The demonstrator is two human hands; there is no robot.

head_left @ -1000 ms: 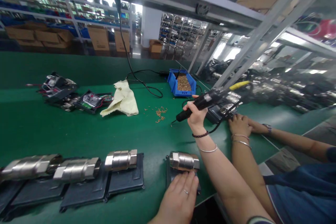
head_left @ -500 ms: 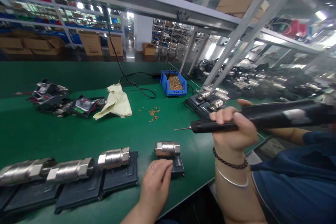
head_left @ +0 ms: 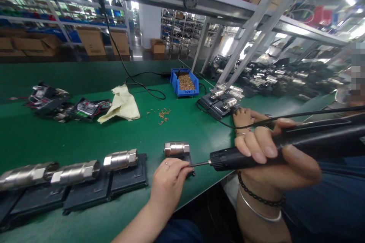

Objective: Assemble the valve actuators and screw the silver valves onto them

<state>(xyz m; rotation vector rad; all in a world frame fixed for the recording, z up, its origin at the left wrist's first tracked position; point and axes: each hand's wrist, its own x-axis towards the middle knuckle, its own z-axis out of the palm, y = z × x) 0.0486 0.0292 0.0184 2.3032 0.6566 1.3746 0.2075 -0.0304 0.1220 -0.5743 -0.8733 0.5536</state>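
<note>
My right hand is wrapped around a black electric screwdriver, held nearly level with its thin bit pointing left. At the tip of that bit, my left hand has thumb and forefinger pinched together; whatever is between them is too small or hidden to make out. Just behind those fingers lies a black housing with a shiny metal fitting on top, its near part covered by my left hand. Loose small brass-coloured screws are scattered farther back on the green table.
Several similar units with metal fittings line the front left. Behind are a yellow cloth, opened units with wires and a blue bin of screws. At right, a co-worker's hand touches more units; a cable crosses nearby.
My right hand has brought the screwdriver down and closer, so its bit now meets my left fingertips. The left hand has risen slightly in view. A co-worker's hand has appeared by the right-hand units.
</note>
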